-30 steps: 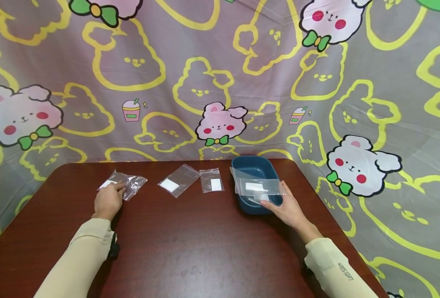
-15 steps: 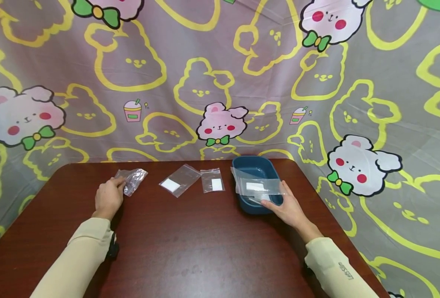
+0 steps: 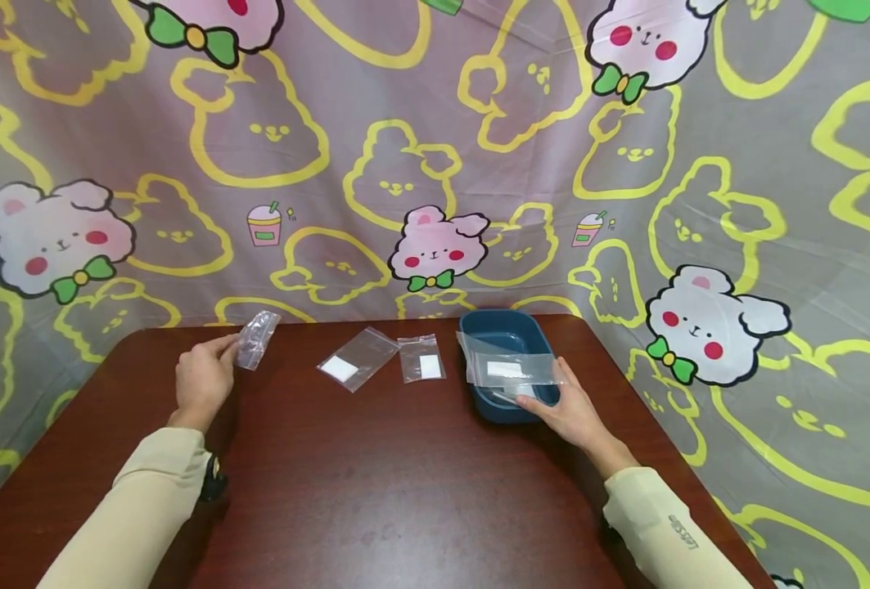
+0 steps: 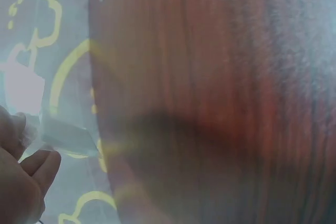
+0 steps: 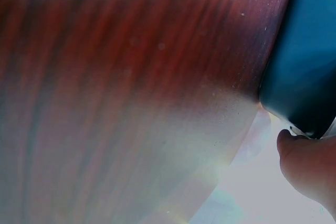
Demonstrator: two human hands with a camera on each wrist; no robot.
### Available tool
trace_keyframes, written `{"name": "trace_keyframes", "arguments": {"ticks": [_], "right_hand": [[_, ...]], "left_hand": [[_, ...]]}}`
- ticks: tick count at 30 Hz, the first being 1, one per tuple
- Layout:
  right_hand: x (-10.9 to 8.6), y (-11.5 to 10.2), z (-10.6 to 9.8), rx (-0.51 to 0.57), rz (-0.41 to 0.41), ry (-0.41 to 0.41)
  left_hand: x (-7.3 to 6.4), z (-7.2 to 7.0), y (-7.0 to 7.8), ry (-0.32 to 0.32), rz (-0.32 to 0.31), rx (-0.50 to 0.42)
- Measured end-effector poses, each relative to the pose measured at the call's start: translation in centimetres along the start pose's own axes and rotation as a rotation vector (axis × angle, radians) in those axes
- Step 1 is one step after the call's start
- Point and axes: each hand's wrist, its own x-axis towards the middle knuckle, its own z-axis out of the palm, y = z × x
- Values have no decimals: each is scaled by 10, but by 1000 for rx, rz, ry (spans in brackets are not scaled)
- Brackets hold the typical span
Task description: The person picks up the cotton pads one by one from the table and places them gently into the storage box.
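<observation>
Looks like the picking-up step: left hand [image 3: 205, 378] pinches a crinkled clear plastic bag [image 3: 258, 340], held up toward the far left of the reddish-brown wooden table [image 3: 376, 491]. Right hand [image 3: 570, 413] grips some flat clear plastic bags [image 3: 538, 369] over a blue rectangular plastic bin [image 3: 510, 415]. Next move probably needs a steady pinch, film's slippery. Beige right sleeve [image 3: 655, 523] reads roughly "LetsSlim"; can't read anything on the white labels [image 3: 504, 370].

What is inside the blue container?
In the blue container, bare bottom shows toward the far end. Clear bags with white labels, held by the right hand, cover much of the rest; whether anything lies beneath them is unclear.
</observation>
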Motion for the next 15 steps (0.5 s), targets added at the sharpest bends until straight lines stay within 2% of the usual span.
{"name": "trace_keyframes", "arguments": {"ticks": [15], "right_hand": [[-1, 0, -4, -8, -13, -4]], "left_hand": [[3, -40, 10, 71, -31, -54]]}}
